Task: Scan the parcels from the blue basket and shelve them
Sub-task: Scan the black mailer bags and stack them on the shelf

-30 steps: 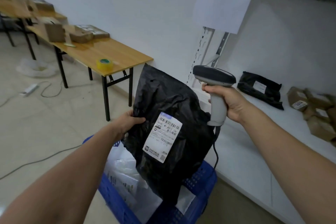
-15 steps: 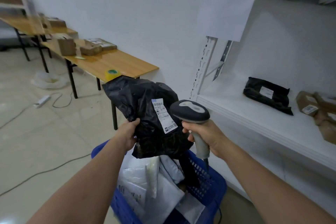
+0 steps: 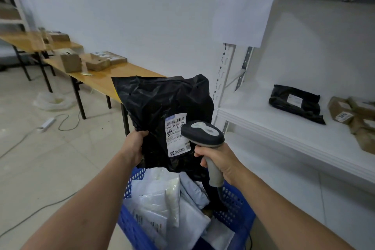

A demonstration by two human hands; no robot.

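Scanner in right grip overlaps black parcel in left grip, above blue basket.

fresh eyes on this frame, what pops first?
Centre frame, the left hand holds up a black parcel, white label facing the camera, while the right hand grips a grey scanner right in front of it. Below sits the blue basket of pale mailers; at right, a "4-3" sign hangs above a white shelf.

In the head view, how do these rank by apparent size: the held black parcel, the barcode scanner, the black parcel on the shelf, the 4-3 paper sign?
1. held black parcel
2. 4-3 paper sign, cut off at the top
3. barcode scanner and black parcel on the shelf: alike; the latter lies farther away.
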